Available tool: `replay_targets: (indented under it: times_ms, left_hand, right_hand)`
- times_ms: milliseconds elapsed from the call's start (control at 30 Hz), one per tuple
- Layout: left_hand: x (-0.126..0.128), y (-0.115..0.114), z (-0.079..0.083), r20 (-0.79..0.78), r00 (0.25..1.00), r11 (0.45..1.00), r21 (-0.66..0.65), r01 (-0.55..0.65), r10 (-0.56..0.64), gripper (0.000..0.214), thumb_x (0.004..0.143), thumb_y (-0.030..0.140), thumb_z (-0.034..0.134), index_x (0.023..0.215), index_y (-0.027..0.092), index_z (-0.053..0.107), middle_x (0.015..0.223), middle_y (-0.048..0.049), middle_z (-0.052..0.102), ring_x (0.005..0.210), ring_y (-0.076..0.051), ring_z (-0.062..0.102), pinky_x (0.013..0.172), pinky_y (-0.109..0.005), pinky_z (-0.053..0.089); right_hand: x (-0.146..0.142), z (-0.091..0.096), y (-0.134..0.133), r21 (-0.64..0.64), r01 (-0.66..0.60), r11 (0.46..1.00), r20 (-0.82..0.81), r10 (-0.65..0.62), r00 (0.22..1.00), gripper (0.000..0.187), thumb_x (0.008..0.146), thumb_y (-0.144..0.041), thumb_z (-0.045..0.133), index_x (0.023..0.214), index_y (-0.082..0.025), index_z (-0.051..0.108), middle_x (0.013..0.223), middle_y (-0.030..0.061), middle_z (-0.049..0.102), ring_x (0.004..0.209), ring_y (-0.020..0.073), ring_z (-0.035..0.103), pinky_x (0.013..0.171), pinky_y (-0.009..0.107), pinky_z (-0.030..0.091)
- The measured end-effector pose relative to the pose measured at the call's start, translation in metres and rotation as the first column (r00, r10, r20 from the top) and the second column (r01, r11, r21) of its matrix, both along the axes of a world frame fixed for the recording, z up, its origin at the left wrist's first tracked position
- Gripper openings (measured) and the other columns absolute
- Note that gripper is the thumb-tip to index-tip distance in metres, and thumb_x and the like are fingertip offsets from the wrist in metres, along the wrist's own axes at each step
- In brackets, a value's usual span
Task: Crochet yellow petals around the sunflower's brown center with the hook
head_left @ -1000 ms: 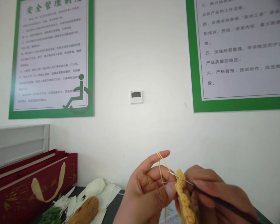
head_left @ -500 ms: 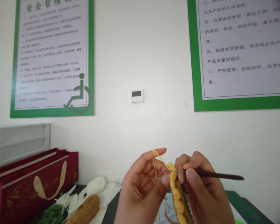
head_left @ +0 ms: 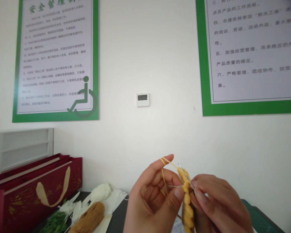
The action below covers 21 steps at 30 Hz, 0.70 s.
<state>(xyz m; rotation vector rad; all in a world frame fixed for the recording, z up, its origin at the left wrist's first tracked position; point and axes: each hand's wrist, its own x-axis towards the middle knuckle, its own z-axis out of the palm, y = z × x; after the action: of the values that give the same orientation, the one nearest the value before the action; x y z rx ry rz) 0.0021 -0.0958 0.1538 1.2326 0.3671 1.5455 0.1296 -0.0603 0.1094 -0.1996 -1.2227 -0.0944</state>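
A narrow strip of yellow crochet work (head_left: 188,210) hangs upright between my hands, with a brownish layer behind it. My left hand (head_left: 155,197) pinches its upper edge between thumb and fingers. Yellow yarn (head_left: 171,162) loops round the raised left index finger and runs to the top of the strip. In my right hand (head_left: 220,200) is a crochet hook (head_left: 184,171), its metal tip pointing up and left across the strip's top. The hook's dark handle is mostly hidden by the hand. A thin, pale straight piece (head_left: 175,186) sticks out leftward near the left thumb.
Dark red gift bags (head_left: 38,194) stand at the left. Beside them lie a brown yarn skein (head_left: 89,218), green yarn (head_left: 54,223) and white yarn (head_left: 100,192) on a dark table. A green mat (head_left: 264,216) is at the right. Posters hang on the wall behind.
The hook has swung from lying level, tip left, to pointing steeply up across the strip's top. My right hand has turned and shifted slightly right and down; the left keeps its pinch.
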Motion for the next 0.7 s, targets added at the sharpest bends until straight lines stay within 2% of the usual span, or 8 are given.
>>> replay_targets:
  times_ms: [33,67,133,200,367,467,633,700]
  left_hand:
    - [-0.001,0.001,0.0,0.01,0.997,0.997,-0.033,0.076,-0.075,0.051,0.07,0.019,0.091,0.118,0.02,0.076,0.079,-0.0028,0.07,0.073,-0.013,0.064,0.07,-0.023,0.051]
    - [-0.003,0.002,0.0,0.021,0.99,0.989,-0.058,0.138,-0.137,0.053,0.068,0.018,0.093,0.118,0.02,0.076,0.079,-0.0027,0.07,0.073,-0.012,0.064,0.071,-0.023,0.051]
    - [-0.005,0.004,0.0,0.03,0.979,0.977,-0.07,0.203,-0.201,0.056,0.067,0.017,0.093,0.119,0.021,0.076,0.08,-0.003,0.07,0.076,-0.012,0.065,0.074,-0.023,0.052]
    - [-0.006,0.006,0.0,0.023,0.981,0.98,-0.043,0.196,-0.195,0.056,0.07,0.016,0.091,0.122,0.023,0.074,0.081,-0.0028,0.071,0.079,-0.013,0.065,0.077,-0.025,0.052]
    - [-0.005,0.005,-0.003,-0.035,0.998,0.999,0.007,0.044,-0.044,0.045,0.075,0.02,0.088,0.117,0.024,0.075,0.081,-0.0021,0.07,0.079,-0.012,0.063,0.076,-0.022,0.051]
    - [-0.005,0.002,-0.003,-0.065,0.997,0.999,0.012,-0.04,0.04,0.04,0.074,0.021,0.088,0.113,0.023,0.077,0.08,-0.0021,0.069,0.077,-0.012,0.064,0.072,-0.021,0.051]
    - [-0.003,-0.003,-0.001,-0.038,0.996,0.996,0.024,-0.08,0.081,0.034,0.074,0.021,0.088,0.107,0.021,0.079,0.076,-0.0017,0.068,0.072,-0.012,0.062,0.069,-0.021,0.051]
    - [-0.002,-0.003,0.0,-0.013,0.995,0.994,0.036,-0.1,0.1,0.033,0.074,0.02,0.088,0.106,0.021,0.079,0.076,-0.0018,0.068,0.073,-0.012,0.063,0.07,-0.021,0.052]
  right_hand:
    - [-0.004,0.001,0.0,0.108,0.007,0.994,-0.024,-0.004,1.0,0.031,0.081,-0.005,0.073,0.101,-0.028,0.079,0.089,0.0026,0.074,0.076,0.019,0.068,0.06,0.032,0.056]
    - [-0.008,0.003,0.0,0.055,-0.064,0.996,-0.117,0.07,0.991,0.025,0.086,-0.009,0.071,0.101,-0.028,0.077,0.095,0.0035,0.073,0.084,0.02,0.068,0.064,0.033,0.056]
    - [-0.013,0.01,-0.001,-0.061,-0.298,0.953,-0.1,0.291,0.951,0.009,0.091,-0.022,0.07,0.096,-0.028,0.074,0.094,0.0032,0.073,0.088,0.0194,0.066,0.068,0.033,0.057]
    - [-0.013,0.016,-0.003,-0.137,-0.429,0.893,-0.069,0.423,0.904,0.002,0.092,-0.027,0.071,0.093,-0.028,0.072,0.089,0.003,0.074,0.09,0.0196,0.064,0.072,0.033,0.057]
    - [-0.003,0.016,-0.005,-0.212,-0.592,0.778,-0.064,0.593,0.803,0.005,0.096,-0.031,0.065,0.1,-0.031,0.068,0.094,0.0023,0.071,0.083,0.0175,0.068,0.069,0.031,0.058]
    - [0.003,0.013,-0.003,-0.24,-0.617,0.749,-0.057,0.624,0.779,0.005,0.097,-0.035,0.063,0.099,-0.031,0.065,0.092,0.0013,0.07,0.082,0.0164,0.069,0.07,0.03,0.058]
    - [0.011,0.015,0.001,-0.27,-0.542,0.796,-0.043,0.552,0.832,0.01,0.097,-0.039,0.062,0.096,-0.029,0.064,0.086,0.0011,0.072,0.084,0.016,0.069,0.073,0.027,0.058]
    - [0.014,0.016,-0.001,-0.271,-0.518,0.811,-0.012,0.536,0.844,0.009,0.097,-0.038,0.063,0.096,-0.029,0.065,0.086,0.0014,0.074,0.078,0.0144,0.069,0.07,0.027,0.058]
